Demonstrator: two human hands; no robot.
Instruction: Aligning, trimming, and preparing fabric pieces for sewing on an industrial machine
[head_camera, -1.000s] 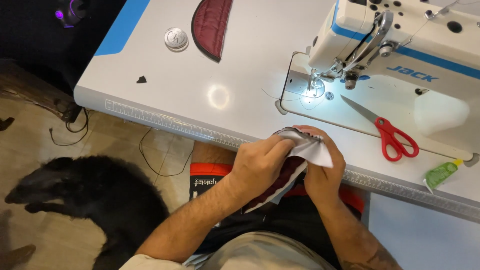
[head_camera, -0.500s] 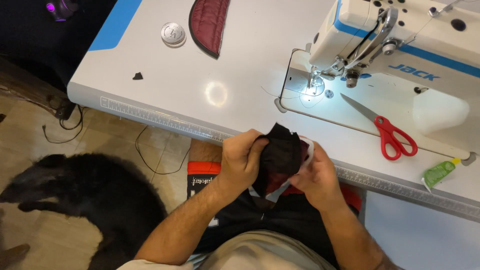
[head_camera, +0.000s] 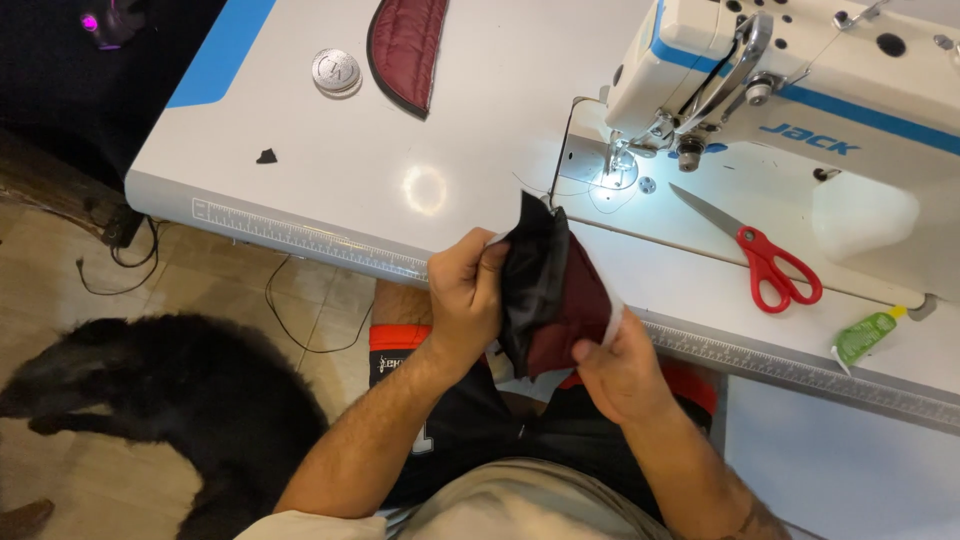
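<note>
Fig. | L hand (head_camera: 468, 295) & R hand (head_camera: 612, 362) fingers pinching black-maroon fabric piece (head_camera: 548, 290); I'd keep edges aligned, grip firm; scissors (head_camera: 762, 258) near

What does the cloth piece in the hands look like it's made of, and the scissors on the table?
The cloth piece looks like thin, soft woven fabric, maroon outside with a black lining; it folds limply between the left hand and right hand. The scissors have shiny grey blades, likely steel, and glossy red handles, probably plastic.

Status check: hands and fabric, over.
Left hand and right hand both grip the folded black-and-maroon fabric piece, held over the lap. Red-handled scissors lie clear.
</note>
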